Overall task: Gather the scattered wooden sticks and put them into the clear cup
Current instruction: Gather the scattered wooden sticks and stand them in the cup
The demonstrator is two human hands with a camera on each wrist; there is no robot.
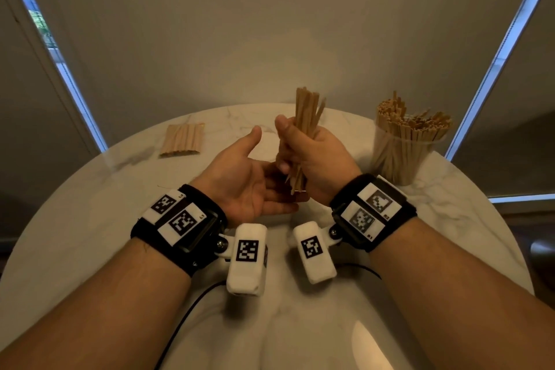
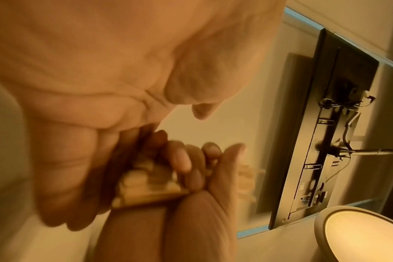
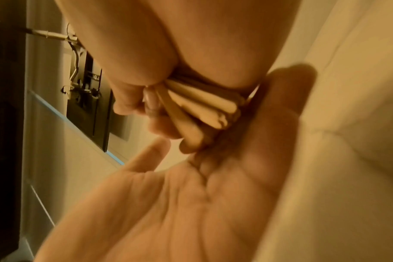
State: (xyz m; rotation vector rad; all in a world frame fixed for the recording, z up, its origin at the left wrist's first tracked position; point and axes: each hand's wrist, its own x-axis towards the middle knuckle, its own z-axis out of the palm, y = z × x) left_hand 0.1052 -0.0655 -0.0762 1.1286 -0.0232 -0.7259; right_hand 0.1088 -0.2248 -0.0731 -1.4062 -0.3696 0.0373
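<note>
**Wooden sticks: one bundle in hand, one row left on the table**

Wooden stirrer sticks already fill most of the clear plastic cup (image 1: 402, 156), which stands upright at the right side of the round white marble-patterned table (image 1: 450, 219). We judge the task well advanced but not finished.

1. Current hold. Our right hand (image 1: 318, 159) is clamped around a bundle of thin flat wooden sticks (image 1: 306, 117), held roughly upright above the table centre, well left of the cup. The upper ends fan out slightly above the fist; the lower ends project below it.
2. Supporting hand. Our left hand (image 1: 249, 183) lies palm up with fingers extended and apart, holding nothing. The lower ends of the bundle sit against or just over its fingers; the right wrist view shows the stick ends (image 3: 213, 109) close to that palm, and contact cannot be confirmed. We judge that we are squaring the bundle ends before insertion.
3. Remaining material. A flat row of light wooden sticks (image 1: 183, 141) lies on the table at far left, well apart from both hands and from the cup.

Remaining work, as we judge it: carry the held bundle to the cup and insert it, then collect the far-left row. The cup is already crowded, so insertion may need care.
</note>
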